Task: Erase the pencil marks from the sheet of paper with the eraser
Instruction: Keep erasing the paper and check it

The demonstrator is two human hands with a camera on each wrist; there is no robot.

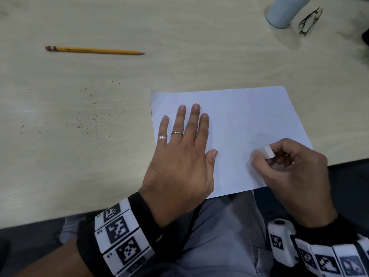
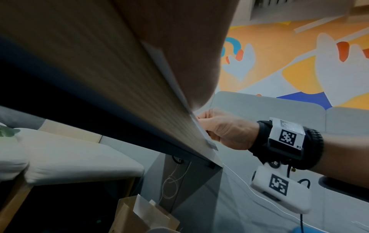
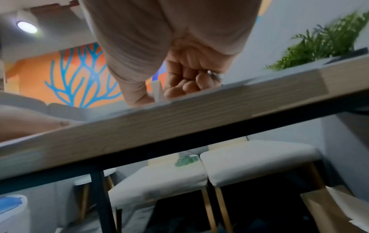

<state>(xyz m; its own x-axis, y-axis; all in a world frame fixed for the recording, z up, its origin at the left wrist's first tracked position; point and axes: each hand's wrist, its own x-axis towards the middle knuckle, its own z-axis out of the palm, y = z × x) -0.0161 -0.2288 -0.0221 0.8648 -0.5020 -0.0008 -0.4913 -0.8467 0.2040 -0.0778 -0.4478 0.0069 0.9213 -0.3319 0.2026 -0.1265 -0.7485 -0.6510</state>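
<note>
Paper (image 1: 249, 116) lies on the bench (image 1: 99, 166), pinned under the flat, spread left hand (image 1: 179, 156); the right hand (image 1: 295, 172) pinches a white eraser (image 1: 266, 151) against it.

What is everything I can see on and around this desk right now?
Sheet of paper: one, white, flat at the near right edge of the table, a near corner overhanging it.
Eraser: one, white, on the paper's near right part.
Pencil: one, yellow, lying far left, apart from the paper.
Eraser crumbs: many, dark, scattered left of the paper.
Cup: one, pale blue, far right.
Glasses: one pair, dark-framed, beside the cup.
Table: one, light wood.
Stools: at least two, pale cushions, beyond the table.
Left hand: flat on the paper, two rings.
Right hand: pinches the eraser.
</note>
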